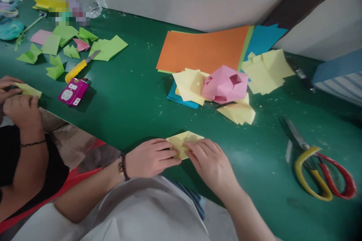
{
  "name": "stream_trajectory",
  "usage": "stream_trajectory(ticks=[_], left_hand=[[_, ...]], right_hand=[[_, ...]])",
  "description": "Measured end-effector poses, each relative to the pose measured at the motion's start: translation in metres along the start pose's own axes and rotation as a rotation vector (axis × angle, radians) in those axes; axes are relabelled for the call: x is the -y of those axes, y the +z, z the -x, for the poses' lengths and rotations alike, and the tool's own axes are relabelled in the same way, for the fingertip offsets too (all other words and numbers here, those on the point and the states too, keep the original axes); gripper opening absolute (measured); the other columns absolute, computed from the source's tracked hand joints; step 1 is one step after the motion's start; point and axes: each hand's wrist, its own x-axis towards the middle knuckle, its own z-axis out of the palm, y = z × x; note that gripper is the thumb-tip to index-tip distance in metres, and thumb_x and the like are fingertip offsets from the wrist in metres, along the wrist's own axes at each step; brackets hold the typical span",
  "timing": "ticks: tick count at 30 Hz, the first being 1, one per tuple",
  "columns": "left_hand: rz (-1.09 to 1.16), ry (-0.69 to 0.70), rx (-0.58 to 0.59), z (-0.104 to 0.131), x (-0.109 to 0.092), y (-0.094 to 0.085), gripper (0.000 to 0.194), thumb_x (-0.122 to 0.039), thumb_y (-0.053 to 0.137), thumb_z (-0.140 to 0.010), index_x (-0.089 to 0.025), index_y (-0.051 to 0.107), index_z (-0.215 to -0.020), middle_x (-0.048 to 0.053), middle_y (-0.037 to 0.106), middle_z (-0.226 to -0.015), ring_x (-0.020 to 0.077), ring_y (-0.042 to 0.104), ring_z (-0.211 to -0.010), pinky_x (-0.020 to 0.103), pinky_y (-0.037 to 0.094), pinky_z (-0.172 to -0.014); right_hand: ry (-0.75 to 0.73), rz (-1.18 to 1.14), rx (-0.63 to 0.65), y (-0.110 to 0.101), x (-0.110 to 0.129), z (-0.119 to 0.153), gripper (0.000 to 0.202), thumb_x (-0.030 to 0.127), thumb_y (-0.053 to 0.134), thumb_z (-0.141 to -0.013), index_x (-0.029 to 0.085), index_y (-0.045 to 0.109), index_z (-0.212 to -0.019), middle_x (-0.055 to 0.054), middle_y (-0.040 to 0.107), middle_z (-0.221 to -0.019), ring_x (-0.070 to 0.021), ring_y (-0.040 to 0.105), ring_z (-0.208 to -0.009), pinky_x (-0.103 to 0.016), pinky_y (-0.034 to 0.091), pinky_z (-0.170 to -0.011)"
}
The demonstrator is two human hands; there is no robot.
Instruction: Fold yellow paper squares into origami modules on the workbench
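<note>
Between my hands, at the near edge of the green table, is a folded piece of pale yellow paper [185, 137]. My left hand [151, 158] grips its left side, fingers pressed together and a beaded bracelet on the wrist. From the right, my right hand [207, 158] pinches the paper near its middle, covering part of it. Beyond them lies a pink folded-paper ball with openings [225, 84], with yellow paper squares [190, 83] to its left and folded yellow pieces [239, 111] just in front.
Scissors [308, 150] with yellow and red handles lie right. Orange sheets [203, 51] rest against the wall. A yellow-handled knife [76, 70] and a magenta socket box [73, 92] lie left, near green folded papers [109, 48]. A co-worker's hands [21, 107] hold yellow paper.
</note>
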Motion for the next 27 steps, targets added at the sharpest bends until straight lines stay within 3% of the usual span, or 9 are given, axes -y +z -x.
stream_trajectory(ticks=[7, 27], left_hand=[[0.015, -0.017, 0.010, -0.0002, -0.0006, -0.0003, 0.025, -0.020, 0.046, -0.096, -0.024, 0.062, -0.115, 0.000, 0.065, -0.117, 0.0170, 0.050, -0.118, 0.034, 0.038, -0.105], [0.027, -0.021, 0.015, -0.0015, -0.0008, -0.0017, 0.024, -0.019, 0.046, -0.096, -0.023, 0.063, -0.112, 0.000, 0.065, -0.117, 0.0180, 0.050, -0.118, 0.035, 0.039, -0.102]], right_hand=[[0.000, -0.029, 0.001, 0.0019, -0.0012, -0.0004, 0.011, 0.014, 0.053, -0.091, 0.017, 0.058, -0.100, -0.003, 0.066, -0.079, -0.0182, 0.056, -0.079, -0.030, 0.039, -0.069], [0.075, -0.051, 0.009, 0.0070, -0.0018, 0.0012, 0.010, 0.016, 0.051, -0.092, 0.017, 0.060, -0.097, -0.004, 0.065, -0.078, -0.0172, 0.056, -0.077, -0.029, 0.043, -0.068]])
